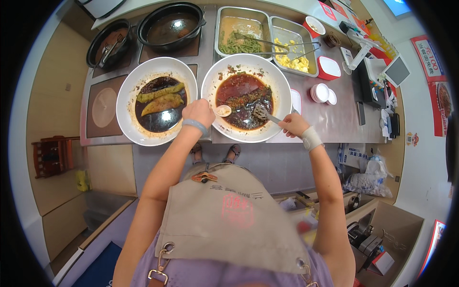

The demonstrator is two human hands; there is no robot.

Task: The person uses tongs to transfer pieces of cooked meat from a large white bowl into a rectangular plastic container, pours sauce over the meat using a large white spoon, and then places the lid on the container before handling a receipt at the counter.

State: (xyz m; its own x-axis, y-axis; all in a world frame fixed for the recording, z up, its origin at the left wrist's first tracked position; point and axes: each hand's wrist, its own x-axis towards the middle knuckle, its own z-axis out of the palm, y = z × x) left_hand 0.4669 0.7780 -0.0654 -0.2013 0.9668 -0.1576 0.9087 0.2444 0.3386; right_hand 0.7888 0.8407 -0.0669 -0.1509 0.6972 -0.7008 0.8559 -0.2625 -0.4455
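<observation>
My left hand (199, 115) grips a white spoon (223, 111). The spoon's bowl reaches over the near-left rim of the right white bowl (247, 135). In my right hand (294, 125) are metal serving tongs (267, 114), their slotted end down in the dark red sauce. That sauce (236, 84) surrounds a long, dark piece of food covered in chopped bits (247, 98). Beside it, the left white bowl (125, 107) holds two long green peppers (163, 104) in dark brown sauce. My left wrist is close to its right rim.
Behind the bowls stand a black pot of brown broth (172, 28), a smaller black pot (107, 46) with utensils, a metal tray of green beans (244, 21) and a metal tray of scrambled egg (294, 64), with tongs across them. Small white dishes (320, 93) and a till (373, 82) are at right.
</observation>
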